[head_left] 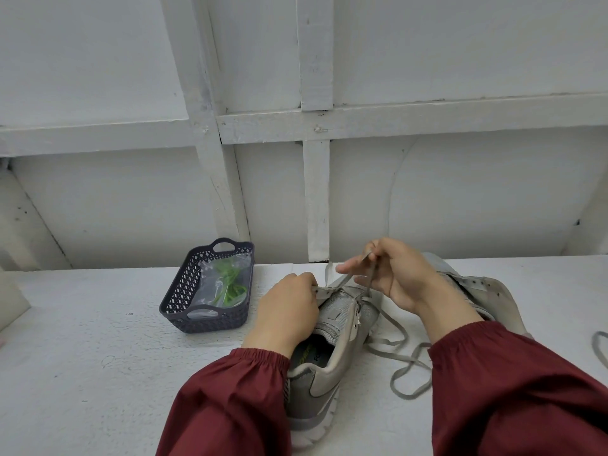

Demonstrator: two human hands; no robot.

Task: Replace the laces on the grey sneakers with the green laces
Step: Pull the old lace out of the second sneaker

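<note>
We see a grey mesh-and-leather sneaker standing upright on the white painted desk, heel towards us and toe pointing away, between our two arms in dark red sleeves. The left hand lies over the sneaker's left side, its fingers curled and gripping the eyelet edge of the upper. The right hand is raised just above the tongue, with its thumb and fingers pinching the flat grey lace. The lace runs from that pinch down to the eyelets, and its slack lies in loose loops on the desk to the right of the sneaker. The second grey sneaker lies behind the right wrist, partly hidden by it. Another bit of grey lace shows at the right edge of the view. To the left of the near sneaker and apart from it sits a dark grey plastic lattice basket with handles. Inside it lies a clear plastic bag holding the bright green laces. A white panelled wall rises behind the desk.
</note>
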